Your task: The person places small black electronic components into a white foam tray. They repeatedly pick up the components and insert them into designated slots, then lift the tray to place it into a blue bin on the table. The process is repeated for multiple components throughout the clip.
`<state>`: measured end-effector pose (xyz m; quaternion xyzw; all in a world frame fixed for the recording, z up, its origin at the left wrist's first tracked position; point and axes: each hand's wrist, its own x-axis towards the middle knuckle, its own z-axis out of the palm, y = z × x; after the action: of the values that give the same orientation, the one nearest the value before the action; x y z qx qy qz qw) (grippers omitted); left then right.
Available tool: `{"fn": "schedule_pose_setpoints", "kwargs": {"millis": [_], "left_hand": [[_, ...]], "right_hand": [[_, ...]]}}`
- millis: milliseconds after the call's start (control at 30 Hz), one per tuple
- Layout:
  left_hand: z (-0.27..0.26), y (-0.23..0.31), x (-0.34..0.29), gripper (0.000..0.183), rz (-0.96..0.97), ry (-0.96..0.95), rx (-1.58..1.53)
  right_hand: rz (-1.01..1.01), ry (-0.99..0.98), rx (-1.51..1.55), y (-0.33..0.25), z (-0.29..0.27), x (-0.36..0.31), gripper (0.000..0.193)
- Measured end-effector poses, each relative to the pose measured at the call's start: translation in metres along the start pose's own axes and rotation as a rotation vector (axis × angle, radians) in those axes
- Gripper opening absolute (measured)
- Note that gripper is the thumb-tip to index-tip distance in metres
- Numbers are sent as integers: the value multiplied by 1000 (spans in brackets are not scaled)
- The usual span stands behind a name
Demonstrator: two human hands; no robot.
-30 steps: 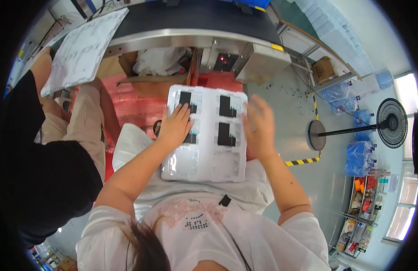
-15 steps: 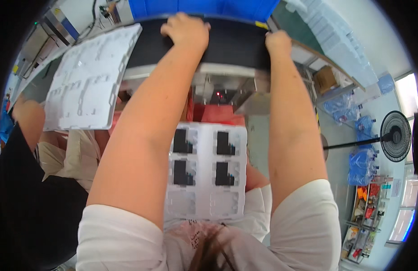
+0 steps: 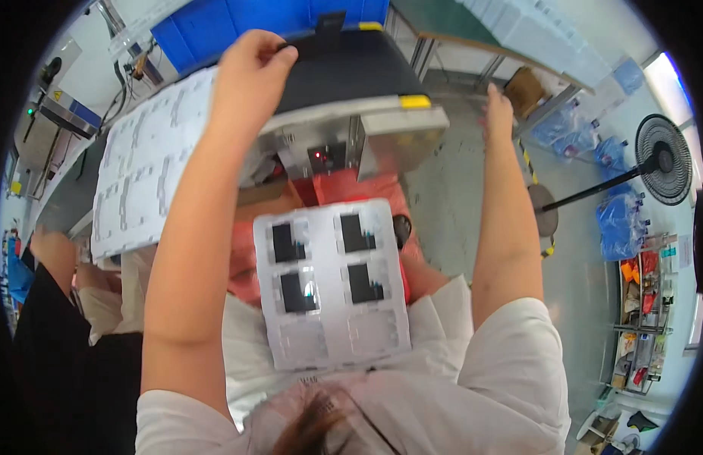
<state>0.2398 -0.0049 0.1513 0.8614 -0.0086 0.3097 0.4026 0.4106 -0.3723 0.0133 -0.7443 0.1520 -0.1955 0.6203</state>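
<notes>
Over the black conveyor belt (image 3: 344, 76), my left hand (image 3: 253, 72) is closed, thumb and forefinger pinched around something dark that I cannot make out against the belt. My right hand (image 3: 499, 114) hangs off to the right past the belt's end, fingers stretched out and holding nothing. A flat black piece (image 3: 330, 29) stands up at the belt's far edge, apart from both hands. On my lap lies a white plastic tray (image 3: 328, 284) with moulded pockets. Flat black parts (image 3: 359, 232) fill its upper and middle pockets; the two nearest pockets hold no black part.
Left of my forearm, a larger white tray (image 3: 143, 163) leans at the belt, with a co-worker's hand (image 3: 51, 250) by its near corner. A blue bin (image 3: 268, 26) stands behind the belt. A metal box (image 3: 401, 140) juts below it. A fan (image 3: 662, 159) stands at right.
My left hand has drawn back leftward and pinched. My right hand has left the belt's edge and swung right. The view has turned, and a black piece now shows standing at the belt's far edge.
</notes>
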Motion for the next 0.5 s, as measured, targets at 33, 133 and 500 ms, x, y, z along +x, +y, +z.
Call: {"fn": "schedule_pose_setpoints", "kwargs": {"millis": [33, 133, 500], "left_hand": [[-19, 19, -25, 19, 14, -21, -143], [-73, 42, -118, 16, -331, -239, -493], [-85, -59, -297, 24, -567, -967, -335]], "right_hand": [[8, -48, 65, -14, -8, -23, 51], [35, -205, 197, -21, -44, -47, 49], [223, -405, 137, 20, -127, -165, 35]]}}
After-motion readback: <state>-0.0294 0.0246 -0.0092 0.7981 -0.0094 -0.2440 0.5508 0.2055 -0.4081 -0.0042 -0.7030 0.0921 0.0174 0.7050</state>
